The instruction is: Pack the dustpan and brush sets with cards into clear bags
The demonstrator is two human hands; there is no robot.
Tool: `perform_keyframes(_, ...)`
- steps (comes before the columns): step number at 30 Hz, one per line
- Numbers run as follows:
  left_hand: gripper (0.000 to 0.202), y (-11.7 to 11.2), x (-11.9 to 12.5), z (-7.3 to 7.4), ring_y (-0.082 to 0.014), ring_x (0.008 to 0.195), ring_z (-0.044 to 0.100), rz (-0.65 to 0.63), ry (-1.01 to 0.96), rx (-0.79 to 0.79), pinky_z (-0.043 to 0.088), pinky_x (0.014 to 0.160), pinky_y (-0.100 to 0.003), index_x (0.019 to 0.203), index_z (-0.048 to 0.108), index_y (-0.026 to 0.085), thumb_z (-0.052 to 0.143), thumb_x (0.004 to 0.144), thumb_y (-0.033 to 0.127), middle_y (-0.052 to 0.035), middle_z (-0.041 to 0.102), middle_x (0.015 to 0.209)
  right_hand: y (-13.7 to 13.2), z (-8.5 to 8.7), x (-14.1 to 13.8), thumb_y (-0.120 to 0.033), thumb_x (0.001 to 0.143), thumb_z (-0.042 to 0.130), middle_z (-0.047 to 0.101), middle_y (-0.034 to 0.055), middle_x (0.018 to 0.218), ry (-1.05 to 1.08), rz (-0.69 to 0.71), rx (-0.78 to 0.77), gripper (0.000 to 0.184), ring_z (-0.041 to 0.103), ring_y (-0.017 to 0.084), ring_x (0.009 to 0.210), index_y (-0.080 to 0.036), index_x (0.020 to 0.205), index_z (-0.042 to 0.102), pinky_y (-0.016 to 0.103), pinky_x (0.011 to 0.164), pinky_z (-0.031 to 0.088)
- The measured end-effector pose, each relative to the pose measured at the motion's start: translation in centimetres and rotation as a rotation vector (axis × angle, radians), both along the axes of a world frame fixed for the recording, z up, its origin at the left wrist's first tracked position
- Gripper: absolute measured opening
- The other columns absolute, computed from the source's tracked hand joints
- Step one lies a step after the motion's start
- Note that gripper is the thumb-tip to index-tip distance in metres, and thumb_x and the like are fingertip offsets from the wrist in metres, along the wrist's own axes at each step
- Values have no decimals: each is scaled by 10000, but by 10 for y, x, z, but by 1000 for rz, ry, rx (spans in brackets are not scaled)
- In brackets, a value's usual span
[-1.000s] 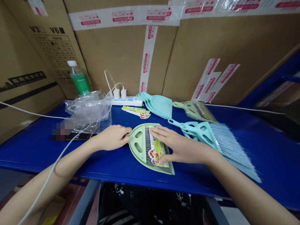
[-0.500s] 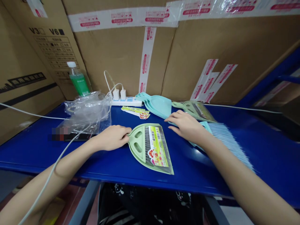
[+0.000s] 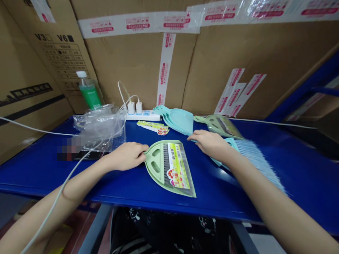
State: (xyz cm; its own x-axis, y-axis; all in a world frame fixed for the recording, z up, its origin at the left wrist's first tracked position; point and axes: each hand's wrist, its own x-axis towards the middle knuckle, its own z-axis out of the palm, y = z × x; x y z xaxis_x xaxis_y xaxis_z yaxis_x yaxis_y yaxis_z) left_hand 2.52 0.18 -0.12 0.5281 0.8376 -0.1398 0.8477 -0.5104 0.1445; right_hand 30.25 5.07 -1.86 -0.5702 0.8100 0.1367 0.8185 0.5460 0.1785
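My left hand is closed round the handle of a green dustpan. A matching brush with grey bristles is nested in that dustpan, under clear wrapping with a yellow-green printed label. To the right, the fingers of my right hand are bent round the handle of a light blue brush; the hand hides most of this handle. Its pale bristles fan out to the right beside my forearm. Just beyond my right hand lie several stacked light blue dustpans.
Behind my right hand lies another wrapped green dustpan set. Loose labels lie before a white power strip. On the left are crumpled clear plastic bags, a green bottle and a white cable. Cardboard boxes wall the back.
My right hand has lowered slightly, and its spread fingers and thumb have drawn together on the blue brush handle. My left hand and the green set stay in place.
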Motion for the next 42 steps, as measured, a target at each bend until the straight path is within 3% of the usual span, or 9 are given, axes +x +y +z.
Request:
perform_keyframes(18, 178, 1, -1, -2, -159, 626, 504, 4, 30, -11, 315, 583, -279, 667, 320, 210, 329, 845, 205, 12, 501, 643, 4, 2, 7, -19, 737, 393, 686, 63, 951, -12, -50, -20, 443, 638, 212, 853, -236, 977, 695, 277, 621, 473)
perform_keyframes(25, 178, 1, 0, -1, -159, 618, 506, 4, 53, -14, 324, 579, -282, 669, 309, 213, 318, 846, 198, 12, 495, 635, 4, -2, 10, -146, 776, 501, 680, 75, 891, -5, 54, 62, 280, 613, 228, 837, -222, 974, 683, 315, 664, 494)
perform_keyframes(32, 170, 0, 0, 0, -162, 622, 515, -5, 65, 0, 345, 586, -281, 676, 333, 212, 316, 844, 196, 7, 508, 641, -8, 0, -4, -164, 842, 457, 665, 117, 877, 87, 130, 143, 285, 588, 254, 866, -150, 1030, 671, 383, 747, 497)
perform_keyframes(39, 161, 1, 1, -1, -168, 641, 533, -5, 70, -3, 358, 595, -285, 692, 330, 213, 304, 851, 205, 1, 523, 666, -13, -4, -16, -179, 888, 376, 664, 136, 1037, 231, 200, -2, 354, 580, 258, 976, -117, 1153, 603, 430, 838, 488)
perform_keyframes(42, 166, 1, 1, -2, -168, 642, 535, -15, 53, 0, 362, 595, -287, 689, 326, 213, 299, 852, 210, -2, 527, 671, -13, -7, -19, -201, 903, 347, 659, 119, 1064, 272, 201, -69, 369, 575, 253, 1017, -159, 1178, 589, 442, 865, 484)
